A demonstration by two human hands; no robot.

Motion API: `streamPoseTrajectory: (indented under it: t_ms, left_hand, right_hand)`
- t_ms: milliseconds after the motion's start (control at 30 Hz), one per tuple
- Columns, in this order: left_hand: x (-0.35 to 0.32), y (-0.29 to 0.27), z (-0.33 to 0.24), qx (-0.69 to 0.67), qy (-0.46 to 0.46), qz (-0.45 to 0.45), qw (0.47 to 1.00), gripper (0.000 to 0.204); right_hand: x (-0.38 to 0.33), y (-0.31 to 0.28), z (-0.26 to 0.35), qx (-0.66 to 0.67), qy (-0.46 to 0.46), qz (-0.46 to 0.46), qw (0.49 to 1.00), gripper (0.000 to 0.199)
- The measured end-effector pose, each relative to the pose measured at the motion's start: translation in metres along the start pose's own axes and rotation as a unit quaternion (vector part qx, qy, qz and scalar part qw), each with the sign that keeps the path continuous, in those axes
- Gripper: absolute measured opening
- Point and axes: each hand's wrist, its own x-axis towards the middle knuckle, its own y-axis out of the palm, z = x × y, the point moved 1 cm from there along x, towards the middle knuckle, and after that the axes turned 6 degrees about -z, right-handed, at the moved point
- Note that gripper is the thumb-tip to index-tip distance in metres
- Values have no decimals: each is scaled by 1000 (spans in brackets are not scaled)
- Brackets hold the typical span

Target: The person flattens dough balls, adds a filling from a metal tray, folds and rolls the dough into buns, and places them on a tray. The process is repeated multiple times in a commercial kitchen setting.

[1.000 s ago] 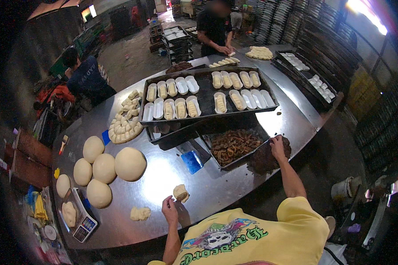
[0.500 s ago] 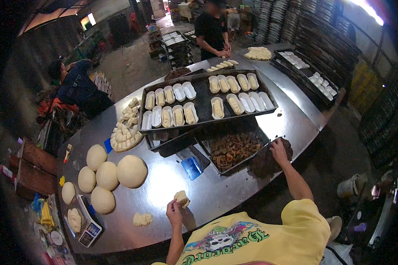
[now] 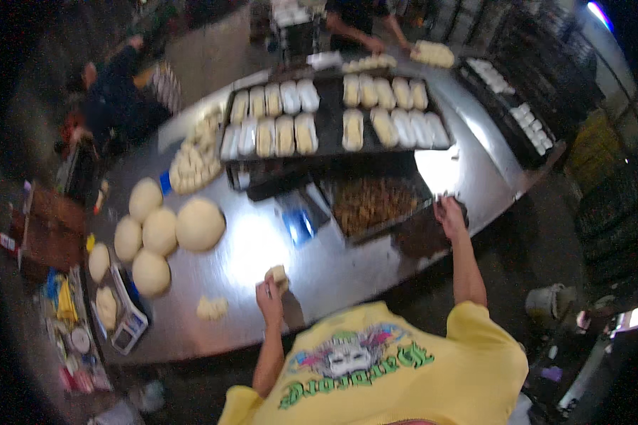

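Forearms extend over a metal surface (image 3: 340,283): the left hand (image 3: 269,299) has its fingers narrowed on a small dough piece (image 3: 280,276); the right hand (image 3: 449,214) reaches to a dark brown mass (image 3: 420,238), blur hiding whether its fingers grip any. The dough piece, pale and irregular, lies near the surface's front edge. Smooth dough balls (image 3: 200,224) stand left; a black tray (image 3: 330,117) stands beyond, in a dim room.

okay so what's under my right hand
A dark brown mound shows beside your right hand on the metal table; the hand covers whatever lies directly beneath.
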Motion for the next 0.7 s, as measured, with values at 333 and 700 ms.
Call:
streamPoseTrajectory:
  t_ms: [333, 700]
  left_hand:
    - [-7, -53, 31, 1, -78, 9, 997, 28]
    - [21, -53, 57, -38, -8, 112, 993, 31]
  right_hand:
    - [-167, 191, -78, -193, 160, 346, 904, 47]
    - [-281, 322, -201, -359, -102, 546, 750, 40]
